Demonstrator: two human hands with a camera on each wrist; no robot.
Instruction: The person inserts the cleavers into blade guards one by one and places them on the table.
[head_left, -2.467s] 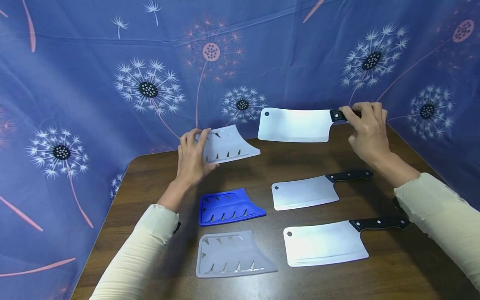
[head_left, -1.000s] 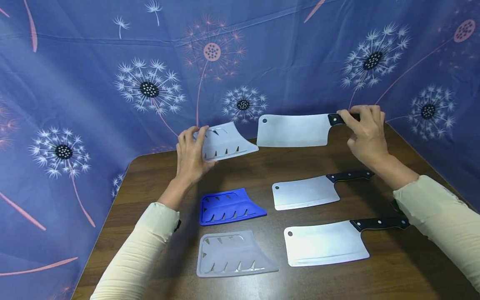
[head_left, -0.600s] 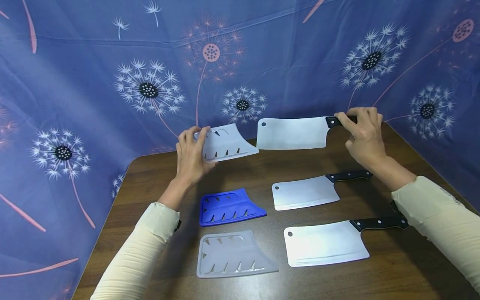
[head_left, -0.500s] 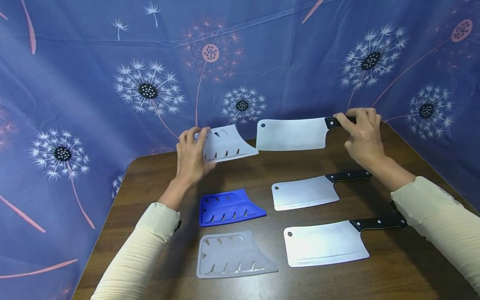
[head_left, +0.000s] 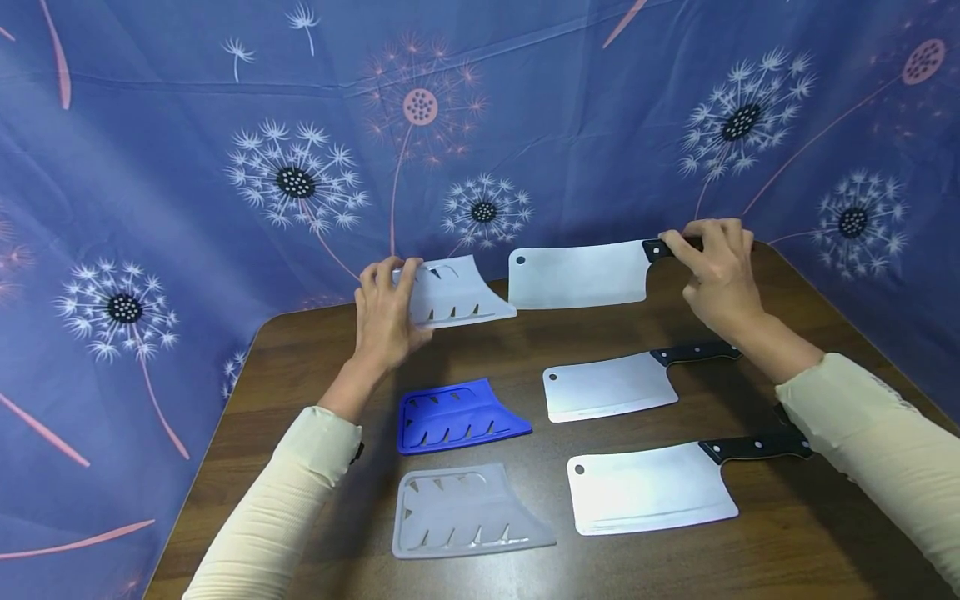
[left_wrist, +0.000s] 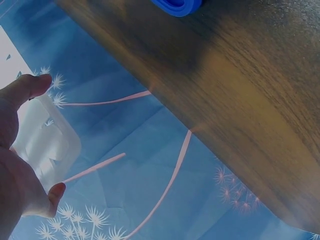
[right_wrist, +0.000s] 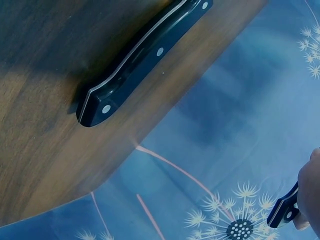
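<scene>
In the head view my left hand (head_left: 386,321) grips the closed end of a whitish translucent blade guard (head_left: 461,292), raised above the back of the table. The left wrist view shows thumb and fingers on opposite edges of that guard (left_wrist: 47,135). My right hand (head_left: 720,271) holds a cleaver (head_left: 577,277) by its black handle, the blade pointing left. The blade's front end is right beside the guard's pointed corner. In the right wrist view only the butt of the held handle (right_wrist: 284,206) shows past the hand.
On the wooden table (head_left: 292,467) lie a blue blade guard (head_left: 461,417) and a clear blade guard (head_left: 468,510). Right of them rest a smaller cleaver (head_left: 611,387) and a larger cleaver (head_left: 652,490), handles to the right. A blue dandelion-print cloth (head_left: 600,108) hangs behind.
The right hand has lowered the cleaver and brought it slightly left, closer to the guard. The left hand and its guard have barely moved. The things on the table stay put.
</scene>
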